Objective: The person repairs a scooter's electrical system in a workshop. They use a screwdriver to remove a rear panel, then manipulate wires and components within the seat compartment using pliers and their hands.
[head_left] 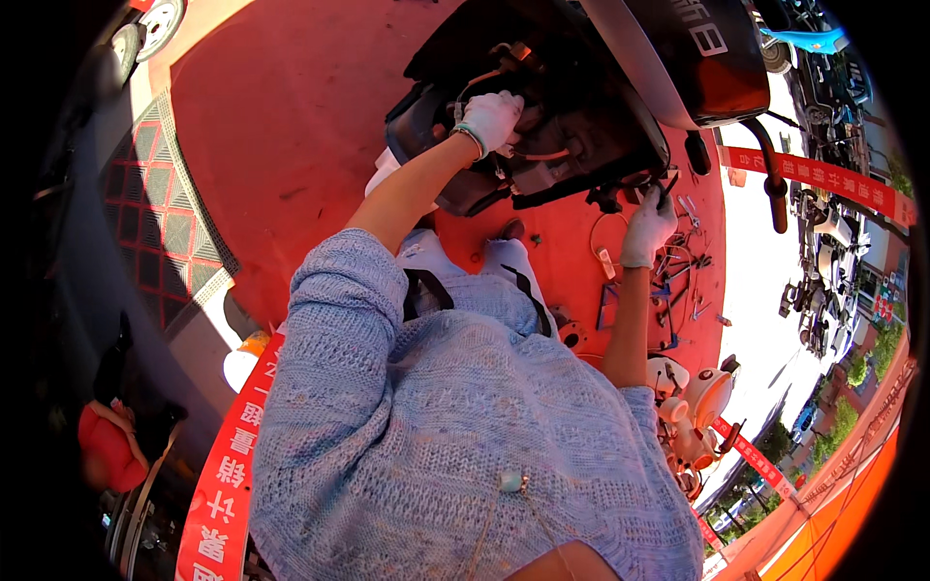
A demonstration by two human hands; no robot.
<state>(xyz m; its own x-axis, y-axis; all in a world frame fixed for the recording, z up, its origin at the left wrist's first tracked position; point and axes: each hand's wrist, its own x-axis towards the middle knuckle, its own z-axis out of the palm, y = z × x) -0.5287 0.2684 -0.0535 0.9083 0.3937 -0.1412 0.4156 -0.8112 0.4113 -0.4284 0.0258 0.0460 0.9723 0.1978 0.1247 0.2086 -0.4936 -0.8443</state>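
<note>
A partly taken-apart scooter stands before me, its black body open with cables showing inside. My left hand, in a white glove with a bracelet at the wrist, reaches into that opening next to a pale cable. Its fingers are curled closed, and what they grip is hidden. At the right edge of the body, my right hand, also white-gloved, is closed around a thin dark rod-like thing. Its far end lies close to the scooter's dark edge, and I cannot tell whether they touch.
Loose hand tools lie scattered on the red floor to the right. Near them are orange-and-white machine parts. A black grip on a curved bar juts out at upper right. Red banner tape runs along the lower left.
</note>
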